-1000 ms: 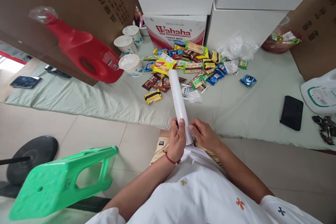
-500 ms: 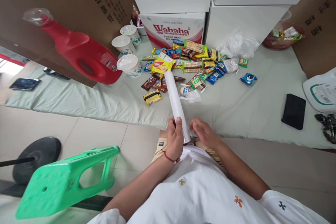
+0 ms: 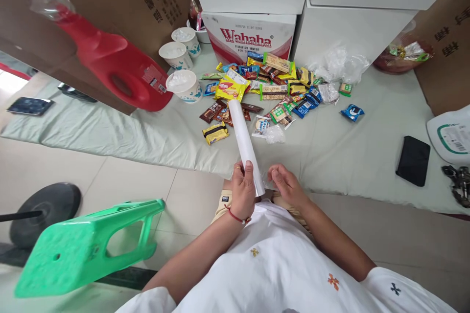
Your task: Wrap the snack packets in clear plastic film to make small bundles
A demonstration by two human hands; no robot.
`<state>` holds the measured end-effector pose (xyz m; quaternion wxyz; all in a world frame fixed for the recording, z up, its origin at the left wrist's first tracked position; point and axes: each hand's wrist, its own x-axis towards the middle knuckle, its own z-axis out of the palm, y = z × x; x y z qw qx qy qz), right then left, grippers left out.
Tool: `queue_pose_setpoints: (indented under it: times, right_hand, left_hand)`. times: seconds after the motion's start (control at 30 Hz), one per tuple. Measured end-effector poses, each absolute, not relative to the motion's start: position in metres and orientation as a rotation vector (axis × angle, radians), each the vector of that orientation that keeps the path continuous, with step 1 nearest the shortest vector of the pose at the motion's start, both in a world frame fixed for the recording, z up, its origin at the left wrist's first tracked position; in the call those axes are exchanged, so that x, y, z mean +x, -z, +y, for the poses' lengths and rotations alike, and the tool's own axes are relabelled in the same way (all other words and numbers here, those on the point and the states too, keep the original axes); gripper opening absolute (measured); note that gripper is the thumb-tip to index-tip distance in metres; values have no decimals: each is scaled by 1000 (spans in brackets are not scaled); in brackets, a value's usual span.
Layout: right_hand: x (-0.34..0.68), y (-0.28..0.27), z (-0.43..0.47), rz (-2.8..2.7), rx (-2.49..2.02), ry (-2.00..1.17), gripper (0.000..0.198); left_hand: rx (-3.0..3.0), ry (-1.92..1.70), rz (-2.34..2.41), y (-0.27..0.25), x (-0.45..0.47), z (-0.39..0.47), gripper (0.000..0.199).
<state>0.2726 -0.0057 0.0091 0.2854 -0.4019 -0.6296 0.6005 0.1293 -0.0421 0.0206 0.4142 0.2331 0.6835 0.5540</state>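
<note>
My left hand [image 3: 243, 190] is wrapped round the lower part of a white plastic film roll [image 3: 242, 134], thumb on top. The roll slants up and away, its far end in front of the snack pile. Just right of its lower end is my right hand [image 3: 288, 187], fingers curled together; whatever they pinch is too small to make out. Beyond the roll lie several wrapped snacks, among them a yellow nabati wafer pack [image 3: 232, 87], a yellow-and-black packet [image 3: 215, 133] and a blue packet [image 3: 352, 112]. A crumpled clear wrapper [image 3: 274, 134] lies right of the roll.
Paper cups [image 3: 184, 86] and a red jug [image 3: 117, 66] stand at the left. Behind is a Wahaha carton [image 3: 253, 34] under white boxes. A black phone-like item [image 3: 413, 160] and a white bottle [image 3: 451, 134] lie right. A green stool [image 3: 84, 249] stands on the floor.
The view has shifted slightly. My left hand still grips the roll, and my right hand stays curled, now a little farther from the roll's lower end.
</note>
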Motion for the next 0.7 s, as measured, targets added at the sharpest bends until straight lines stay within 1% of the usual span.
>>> queue_pose_setpoints:
  times: [0.1,0.23,0.33,0.43,0.57,0.7]
  right_hand:
    - [267,-12,-7,-1817,-984,-1634,48]
    - [265,-13,-8,-1928,-1050,-1403,50]
    - [267,-7,-10,-1870,-1171,-1284,50]
    - [272,1,-13,-1682,-1279,-1395,53]
    - [273,-2,-8,-1501,-1261,-1563,49]
    - [259,-15,12,-1333,-1275,-1616,61]
  left_hand:
    - [587,-1350,1699,-26,132,-43,51]
    - [545,-1347,1640,-33,136,-42,49]
    - [489,-1384,1576,-34,138,-41,49]
    - [474,-1366,1547,-33,139,-41,51]
    - [578,-1367,1617,-30,139,-43,48]
    - [696,-1354,1579,-28,143,-46,47]
